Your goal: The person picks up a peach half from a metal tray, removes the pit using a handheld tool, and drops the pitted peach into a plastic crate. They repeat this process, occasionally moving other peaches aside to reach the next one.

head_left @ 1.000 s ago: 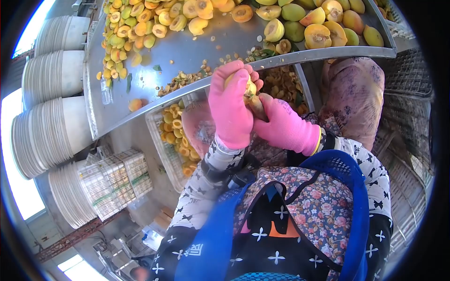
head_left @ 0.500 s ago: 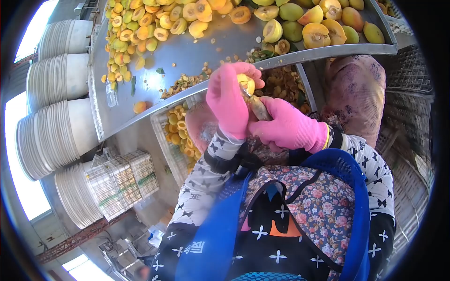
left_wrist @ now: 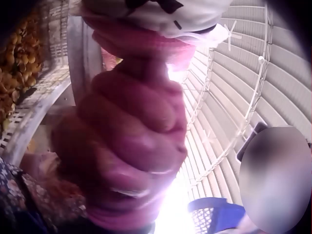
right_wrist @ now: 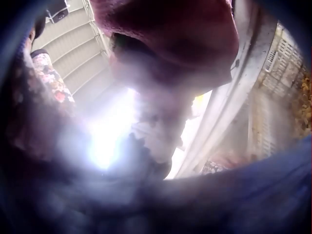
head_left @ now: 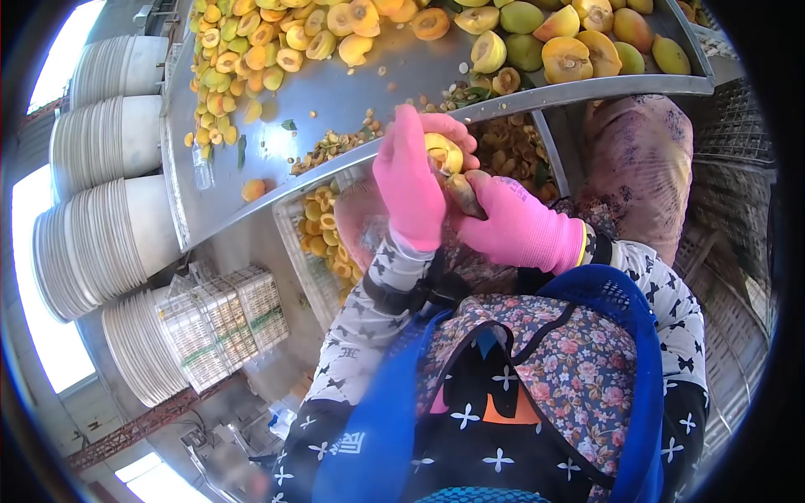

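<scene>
Both hands wear pink gloves and meet in front of the body in the head view. My left hand (head_left: 411, 189) holds a cut yellow peach (head_left: 446, 153), its fingers bent behind the fruit. My right hand (head_left: 520, 222) grips the wooden handle of a small pitting tool (head_left: 463, 194). The tool's metal end meets the flesh and is mostly hidden there. Curled gloved fingers (left_wrist: 131, 131) fill the middle of the left wrist view. Glare and blur cover much of the right wrist view, where a dark pink glove (right_wrist: 180, 34) shows at the top.
A metal table (head_left: 310, 105) ahead bears many halved peaches (head_left: 251, 50), with larger fruit (head_left: 579, 59) at right. Its raised edge runs just beyond the hands. Below stand a crate of peach halves (head_left: 323, 222) and a bin of scraps (head_left: 503, 151). Stacked white tubs (head_left: 101, 243) stand at left.
The left hand's fingers have opened out somewhat around the peach, showing more of its cut flesh. The right hand has shifted slightly with the tool, still at the fruit.
</scene>
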Available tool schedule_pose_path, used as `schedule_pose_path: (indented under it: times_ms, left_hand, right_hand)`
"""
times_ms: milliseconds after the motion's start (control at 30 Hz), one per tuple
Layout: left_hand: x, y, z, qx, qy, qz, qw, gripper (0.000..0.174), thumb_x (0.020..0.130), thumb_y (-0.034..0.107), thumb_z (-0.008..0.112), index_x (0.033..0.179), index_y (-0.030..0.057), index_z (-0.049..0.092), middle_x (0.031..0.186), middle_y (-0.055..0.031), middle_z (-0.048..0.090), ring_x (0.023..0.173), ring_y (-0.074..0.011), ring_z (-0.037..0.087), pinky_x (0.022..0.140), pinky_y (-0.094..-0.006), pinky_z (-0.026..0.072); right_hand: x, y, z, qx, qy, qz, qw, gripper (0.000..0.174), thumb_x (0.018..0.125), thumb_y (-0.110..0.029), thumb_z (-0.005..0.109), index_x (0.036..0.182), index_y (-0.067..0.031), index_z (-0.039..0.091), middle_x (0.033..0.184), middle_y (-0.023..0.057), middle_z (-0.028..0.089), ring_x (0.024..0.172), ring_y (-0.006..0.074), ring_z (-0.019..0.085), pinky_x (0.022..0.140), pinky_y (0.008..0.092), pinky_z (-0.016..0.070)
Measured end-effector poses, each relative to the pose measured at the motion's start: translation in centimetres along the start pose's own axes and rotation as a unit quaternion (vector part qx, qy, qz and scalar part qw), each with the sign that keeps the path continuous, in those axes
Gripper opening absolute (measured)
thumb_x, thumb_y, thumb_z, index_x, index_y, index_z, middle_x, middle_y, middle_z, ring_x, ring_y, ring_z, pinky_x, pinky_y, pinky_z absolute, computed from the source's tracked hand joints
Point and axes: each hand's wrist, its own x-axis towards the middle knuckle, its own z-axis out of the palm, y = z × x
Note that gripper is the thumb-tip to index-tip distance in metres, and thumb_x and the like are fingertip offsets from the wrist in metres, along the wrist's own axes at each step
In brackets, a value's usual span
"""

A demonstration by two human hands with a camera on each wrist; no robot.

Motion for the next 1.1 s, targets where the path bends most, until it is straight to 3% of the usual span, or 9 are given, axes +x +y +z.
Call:
schedule_pose_path:
  times_ms: [200, 333, 533, 733, 833, 900, 1000, 1033, 1100]
  left_hand:
    - [0.1, 0.3, 0.2, 0.058, -0.004, -0.003, 0.998, 0.054, 0.104, 0.046, 0.043, 0.089, -0.0007, 0.065, 0.084, -0.0131, 0.069, 0.071, -0.0223, 0.067, 0.064, -0.0323, 0.0565]
    - [-0.7, 0.0, 1.3, 0.043, 0.041, 0.102, 0.993, 0.047, 0.105, 0.033, 0.04, 0.082, -0.0014, 0.063, 0.077, -0.0117, 0.066, 0.063, -0.0187, 0.063, 0.057, -0.0295, 0.0522]
    - [0.3, 1.2, -0.5, -0.066, -0.175, -0.043, 0.981, 0.036, 0.103, 0.023, 0.039, 0.09, -0.0025, 0.061, 0.077, -0.0162, 0.068, 0.061, -0.0201, 0.062, 0.059, -0.0302, 0.0508]
    - [1.0, 2.1, -1.2, 0.032, -0.249, 0.04, 0.967, 0.038, 0.103, 0.025, 0.039, 0.094, -0.0048, 0.062, 0.079, -0.0154, 0.069, 0.064, -0.0194, 0.063, 0.062, -0.0303, 0.052]
    - [0.4, 2.7, -2.6, 0.0, -0.237, 0.024, 0.971, 0.038, 0.103, 0.023, 0.04, 0.097, -0.0058, 0.063, 0.084, -0.0147, 0.07, 0.067, -0.0188, 0.065, 0.065, -0.0306, 0.0528]
    - [0.0, 2.2, -7.4, 0.229, -0.142, 0.161, 0.95, 0.032, 0.105, 0.023, 0.044, 0.101, -0.004, 0.061, 0.094, -0.0139, 0.071, 0.076, -0.0183, 0.066, 0.073, -0.0316, 0.0537]
    - [-1.4, 7.0, -15.3, 0.446, -0.076, 0.139, 0.881, 0.034, 0.105, 0.026, 0.049, 0.112, -0.0035, 0.064, 0.107, -0.0114, 0.071, 0.087, -0.0171, 0.068, 0.083, -0.0319, 0.0536]
    - [-1.4, 7.8, -16.7, 0.436, -0.029, 0.128, 0.89, 0.03, 0.104, 0.023, 0.051, 0.113, -0.0017, 0.065, 0.105, -0.0109, 0.071, 0.089, -0.016, 0.067, 0.082, -0.0295, 0.0526]
    - [-1.6, 8.1, -19.0, 0.41, 0.073, 0.098, 0.904, 0.025, 0.1, 0.016, 0.056, 0.117, 0.0018, 0.068, 0.101, -0.0099, 0.071, 0.093, -0.0138, 0.066, 0.08, -0.0248, 0.0506]
  right_hand:
    - [0.3, 0.8, 0.2, -0.078, 0.029, -0.083, 0.993, 0.033, 0.087, -0.023, 0.064, 0.103, 0.0034, 0.052, 0.08, 0.0167, 0.064, 0.06, 0.0245, 0.067, 0.055, 0.0367, 0.0532]
    - [-0.5, -1.5, -1.0, 0.158, -0.11, 0.09, 0.977, 0.028, 0.087, -0.021, 0.065, 0.101, -0.0002, 0.054, 0.077, 0.0085, 0.061, 0.056, 0.0157, 0.061, 0.051, 0.0306, 0.0486]
    - [-0.7, -1.3, -2.2, 0.3, -0.215, 0.121, 0.922, 0.012, 0.082, -0.01, 0.067, 0.087, -0.0044, 0.058, 0.061, 0.0025, 0.053, 0.047, 0.0107, 0.051, 0.043, 0.0252, 0.0394]
    - [-0.6, -1.3, -3.2, 0.291, -0.282, 0.11, 0.907, 0.011, 0.083, -0.011, 0.067, 0.081, -0.0049, 0.058, 0.061, 0.0022, 0.054, 0.046, 0.0103, 0.05, 0.043, 0.0234, 0.0385]
    - [-0.5, -2.0, -2.8, 0.24, -0.279, 0.121, 0.922, 0.013, 0.084, -0.015, 0.068, 0.083, -0.0055, 0.059, 0.062, 0.0026, 0.055, 0.049, 0.0121, 0.054, 0.044, 0.0244, 0.0398]
    - [-0.7, -2.7, -2.6, 0.186, -0.279, 0.117, 0.935, 0.016, 0.085, -0.018, 0.068, 0.085, -0.0048, 0.059, 0.062, 0.0054, 0.057, 0.052, 0.0172, 0.058, 0.047, 0.0281, 0.0433]
    - [-0.6, 0.3, -1.4, -0.177, -0.098, -0.114, 0.973, 0.024, 0.085, -0.023, 0.069, 0.09, -0.002, 0.058, 0.068, 0.0142, 0.062, 0.063, 0.031, 0.064, 0.057, 0.0381, 0.0495]
    - [-0.5, 1.3, -1.5, -0.251, -0.079, -0.116, 0.958, 0.03, 0.087, -0.029, 0.067, 0.096, -0.0031, 0.054, 0.08, 0.0251, 0.064, 0.082, 0.0444, 0.064, 0.073, 0.0527, 0.0499]
    - [0.1, 2.4, -1.2, -0.304, -0.058, -0.083, 0.947, 0.031, 0.087, -0.029, 0.066, 0.098, -0.0031, 0.052, 0.082, 0.0237, 0.065, 0.083, 0.0433, 0.064, 0.073, 0.0524, 0.0499]
